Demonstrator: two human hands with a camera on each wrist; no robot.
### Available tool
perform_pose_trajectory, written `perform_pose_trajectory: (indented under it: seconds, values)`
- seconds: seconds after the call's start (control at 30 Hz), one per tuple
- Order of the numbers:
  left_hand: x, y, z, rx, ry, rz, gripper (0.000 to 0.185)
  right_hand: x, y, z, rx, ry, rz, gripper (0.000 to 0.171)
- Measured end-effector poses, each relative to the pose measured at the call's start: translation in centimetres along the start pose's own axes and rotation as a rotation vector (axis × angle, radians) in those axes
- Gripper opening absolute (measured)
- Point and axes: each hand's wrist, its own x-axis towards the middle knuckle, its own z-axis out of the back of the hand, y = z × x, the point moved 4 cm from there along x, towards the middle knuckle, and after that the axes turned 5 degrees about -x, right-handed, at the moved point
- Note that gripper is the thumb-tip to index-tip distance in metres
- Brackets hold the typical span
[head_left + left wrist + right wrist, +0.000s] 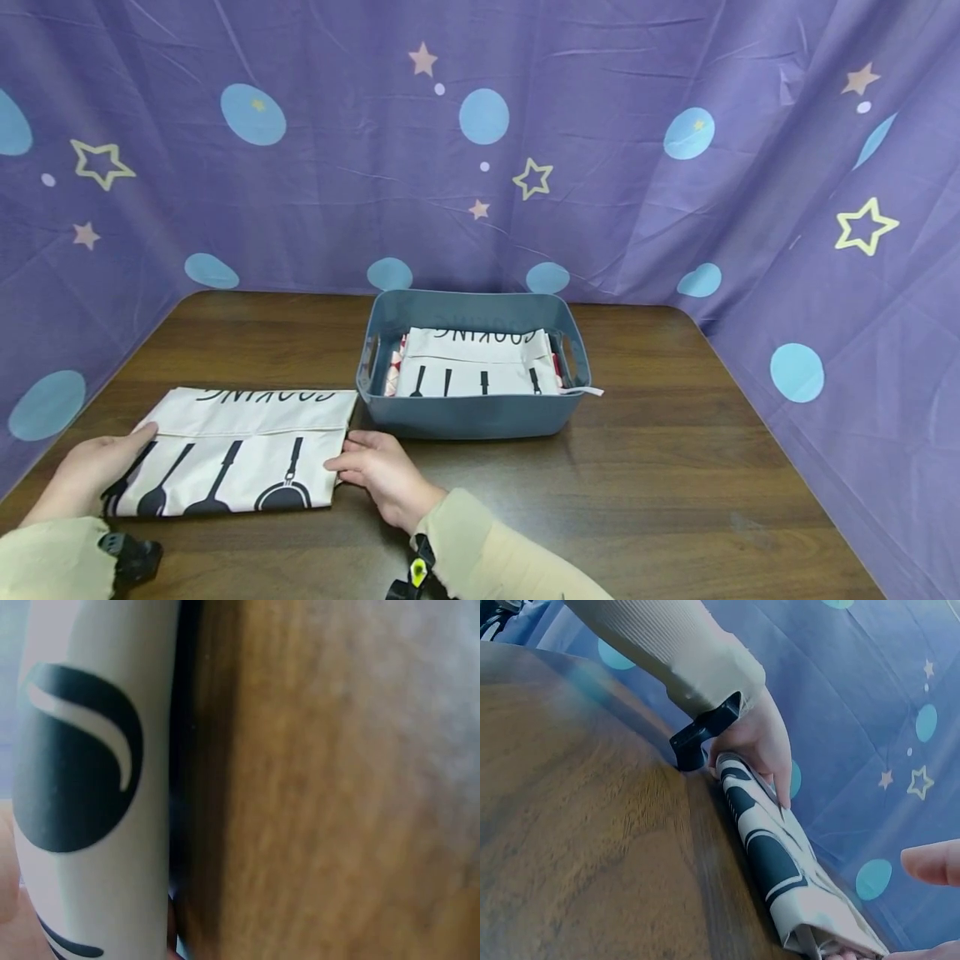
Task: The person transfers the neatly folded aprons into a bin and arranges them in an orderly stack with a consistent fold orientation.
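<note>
A purple backdrop cloth printed with stars and blue dots hangs round three sides of the scene, the largest thing in view. Below it lies a dark wooden table, seen in the wrist views as blurred brown grain.

On the table, towards the back and near the middle, stands a blue-grey plastic basket with cut-out handles at its ends. Inside it lies a folded cream cloth printed with black utensils and the word COOKING, with a red-patterned fabric showing at its left edge.

Just left of the basket, flat on the table at the front left, lies a folded cooking-print towel, cream with black spoons, spatulas and a pan; its right edge comes close to the basket's left corner.

The left hand rests on the towel's left edge with fingers laid out nearly straight over the cloth, a flat, loose contact rather than a pinch. The right hand lies at the towel's right edge, fingers gently extended and touching the fold; the right wrist view shows the folded edge bunched near its fingertips, but a firm pinch cannot be told. Both arms wear pale yellow sleeves.
</note>
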Motion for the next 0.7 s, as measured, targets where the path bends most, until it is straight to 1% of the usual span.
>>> perform_pose_trajectory:
  seconds: [0.17,0.23,0.37,0.5,0.7]
  values:
    - [0.25,0.23,0.10,0.000,0.034,-0.020,0.088,0.03,0.28,-0.39,-0.042,-0.012,0.015,0.056]
    - [0.33,0.24,0.09,-0.001,0.042,-0.023,0.089,0.11,0.38,-0.49,-0.016,-0.015,0.012,0.057]
    - [0.41,0.28,0.08,-0.006,0.029,-0.011,0.091,0.32,0.54,-0.55,0.051,-0.021,-0.002,0.066]
    - [0.31,0.31,0.05,-0.014,0.032,0.004,0.092,0.54,0.44,-0.56,0.111,-0.007,-0.019,0.072]
    - [-0.01,0.36,0.03,-0.030,0.026,0.010,0.093,0.75,-0.12,-0.49,0.182,-0.005,-0.062,0.070]
